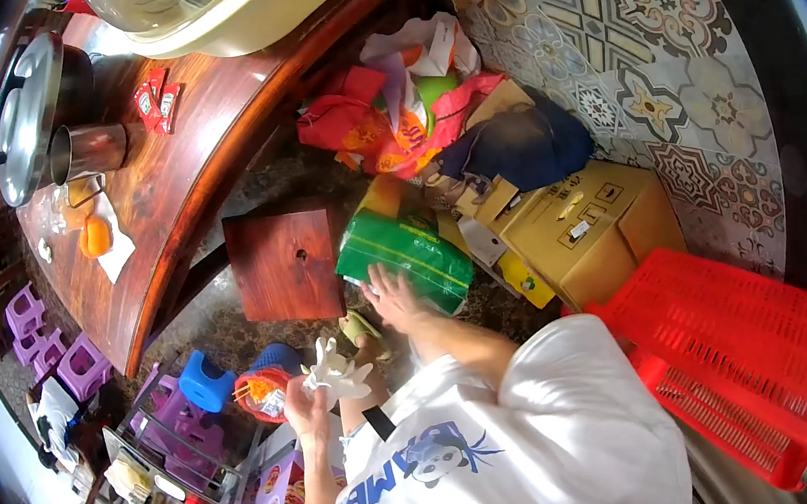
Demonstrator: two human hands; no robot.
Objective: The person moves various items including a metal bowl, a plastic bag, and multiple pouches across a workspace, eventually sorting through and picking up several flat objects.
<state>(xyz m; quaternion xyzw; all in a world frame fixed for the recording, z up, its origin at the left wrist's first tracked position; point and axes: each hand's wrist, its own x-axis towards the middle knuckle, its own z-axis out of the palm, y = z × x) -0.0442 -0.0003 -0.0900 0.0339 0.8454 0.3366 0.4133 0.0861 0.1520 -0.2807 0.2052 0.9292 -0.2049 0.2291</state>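
My left hand (pixel 308 413) holds a bunched white tissue or thin plastic piece (pixel 336 370), beside a red-orange bin (pixel 262 396) with rubbish in it. My right hand (pixel 396 300) is spread, its fingers at the near edge of a green plastic package (pixel 408 259). Whether the fingers press on the package or only hover over it, I cannot tell. A square wooden stool (pixel 284 266) stands just left of the package.
A wooden table (pixel 208 140) with an orange fruit-like item (pixel 95 237) curves along the upper left. Cardboard boxes (pixel 597 228), red and pink bags (pixel 395 124) and red plastic crates (pixel 746 338) lie to the right. A blue stool (pixel 206 382) stands lower left.
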